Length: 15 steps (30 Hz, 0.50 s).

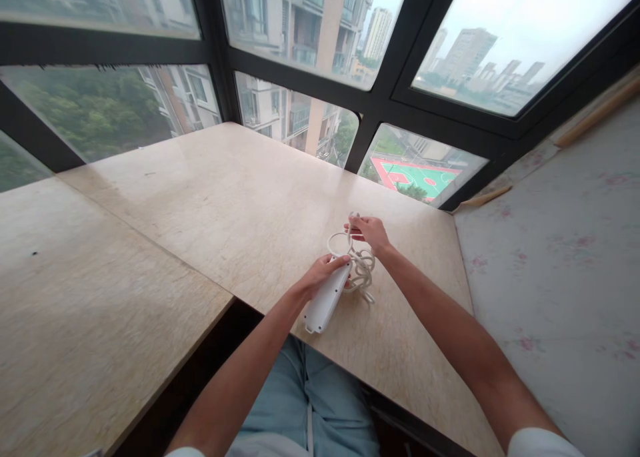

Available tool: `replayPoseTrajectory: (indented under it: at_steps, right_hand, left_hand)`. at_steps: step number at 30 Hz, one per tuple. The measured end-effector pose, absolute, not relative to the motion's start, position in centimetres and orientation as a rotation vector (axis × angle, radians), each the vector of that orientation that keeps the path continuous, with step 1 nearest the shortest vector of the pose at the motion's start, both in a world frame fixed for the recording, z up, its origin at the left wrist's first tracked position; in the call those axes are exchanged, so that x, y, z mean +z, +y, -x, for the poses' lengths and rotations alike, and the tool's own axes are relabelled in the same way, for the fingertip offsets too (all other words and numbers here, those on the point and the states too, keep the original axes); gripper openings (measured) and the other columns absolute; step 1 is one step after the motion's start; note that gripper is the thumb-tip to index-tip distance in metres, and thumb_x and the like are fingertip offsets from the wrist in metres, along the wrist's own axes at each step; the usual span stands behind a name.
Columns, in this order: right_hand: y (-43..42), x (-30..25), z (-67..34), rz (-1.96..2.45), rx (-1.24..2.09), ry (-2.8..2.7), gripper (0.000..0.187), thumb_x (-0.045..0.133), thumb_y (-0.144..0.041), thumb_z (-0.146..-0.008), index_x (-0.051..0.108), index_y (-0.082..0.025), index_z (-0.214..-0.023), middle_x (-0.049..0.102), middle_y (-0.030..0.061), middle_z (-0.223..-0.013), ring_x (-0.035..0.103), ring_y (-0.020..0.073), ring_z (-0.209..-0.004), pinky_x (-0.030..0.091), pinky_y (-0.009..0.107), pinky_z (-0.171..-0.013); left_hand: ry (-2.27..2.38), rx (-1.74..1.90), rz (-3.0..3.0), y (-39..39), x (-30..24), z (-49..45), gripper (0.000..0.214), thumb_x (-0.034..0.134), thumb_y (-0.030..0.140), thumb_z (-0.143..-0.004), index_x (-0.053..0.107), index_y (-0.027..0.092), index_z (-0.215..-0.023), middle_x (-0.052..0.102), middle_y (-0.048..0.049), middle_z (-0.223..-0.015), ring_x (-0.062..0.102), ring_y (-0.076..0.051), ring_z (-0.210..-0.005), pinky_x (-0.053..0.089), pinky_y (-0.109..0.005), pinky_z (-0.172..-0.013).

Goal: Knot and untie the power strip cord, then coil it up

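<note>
A white power strip [325,302] is tilted near the front edge of the stone counter, its screw-dotted underside showing. My left hand [323,273] is closed around its upper end, thumb on top. The strip's white cord [361,273] lies in a loose tangle of loops to the right of it. Farther forward, my right hand [369,233] pinches a section of that cord between thumb and fingers, raised a little above the pile. One loop hangs between the two hands. The cord's plug cannot be made out.
A pale marble-like counter [240,197] spreads ahead and to the left, with a dark gap [240,327] at its front edge. Dark-framed windows [300,63] rise behind it. A flower-patterned wall [555,257] bounds the right side. My legs [310,397] are below the edge.
</note>
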State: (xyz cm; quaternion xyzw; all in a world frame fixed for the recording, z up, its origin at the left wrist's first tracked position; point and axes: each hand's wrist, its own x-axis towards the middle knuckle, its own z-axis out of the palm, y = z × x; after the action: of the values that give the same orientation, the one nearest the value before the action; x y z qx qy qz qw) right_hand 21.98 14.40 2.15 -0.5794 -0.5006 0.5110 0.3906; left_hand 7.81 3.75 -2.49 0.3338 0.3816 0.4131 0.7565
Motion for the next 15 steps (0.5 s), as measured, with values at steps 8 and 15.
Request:
replayPoseTrajectory:
  at_steps: [8,15]
  right_hand:
    - [15.9,0.7,-25.8,1.434,1.466,-0.454,0.023,0.047,-0.013,-0.095,0.053,-0.018,-0.073,0.066,0.0004,-0.061,0.06,0.0108,-0.052,0.05,0.022,-0.052]
    - [18.3,-0.9,-26.9,1.311,1.507,-0.363,0.02,0.045,-0.016,-0.092,0.046,-0.022,-0.073,0.051,-0.0062,-0.052,0.05,0.0103,-0.041,0.045,0.021,-0.041]
  left_hand:
    - [1.165,0.737,-1.128,3.5,-1.6,-5.4,0.05,0.067,0.065,-0.072,0.057,0.018,-0.085,0.062,-0.0028,-0.07,0.061,-0.016,-0.053,0.045,-0.024,-0.045]
    - [1.287,0.672,-1.322,3.1,0.3,-4.3,0.042,0.067,0.06,-0.073,0.059,0.019,-0.076,0.061,-0.0033,-0.065,0.059,-0.018,-0.057,0.041,-0.023,-0.049]
